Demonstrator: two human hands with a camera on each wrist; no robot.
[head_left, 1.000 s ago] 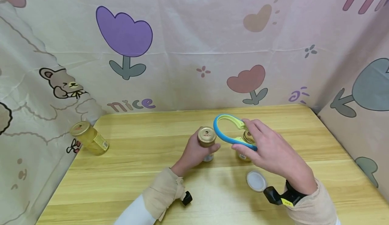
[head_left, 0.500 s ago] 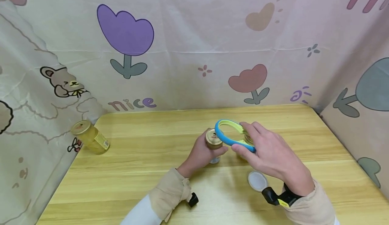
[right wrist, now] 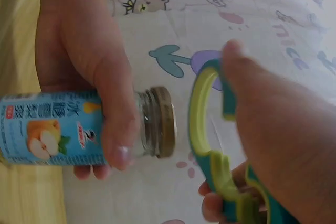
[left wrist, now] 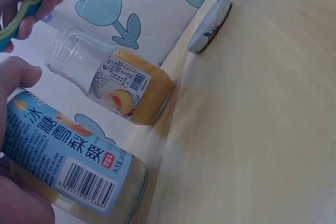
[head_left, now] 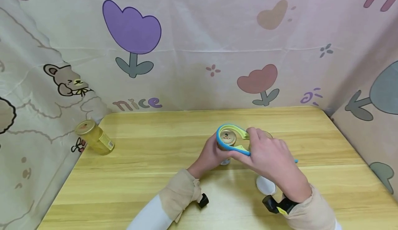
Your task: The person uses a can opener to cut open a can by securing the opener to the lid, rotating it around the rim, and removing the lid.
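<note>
My left hand (head_left: 209,158) grips a glass jar with a blue label (left wrist: 79,156) around its upper body, its thumb across the front. The jar stands upright under its gold lid (head_left: 228,136). My right hand (head_left: 273,159) holds a blue and yellow-green jar opener (right wrist: 198,116) by its handles. From the head view the opener's loop frames the gold lid. A small gap separates loop and lid in the right wrist view. Behind my right hand, an uncapped jar with orange contents (left wrist: 126,87) stands partly hidden in the head view.
A loose white lid (head_left: 266,185) lies on the wooden table (head_left: 130,188) near my right wrist. At the far left edge stands a capped jar with yellow contents (head_left: 95,138). A printed curtain (head_left: 186,22) borders the back and sides.
My left hand has carried the blue-labelled jar rightward. The opener's loop, held in my right hand, has gone from beside the gold lid to over it.
</note>
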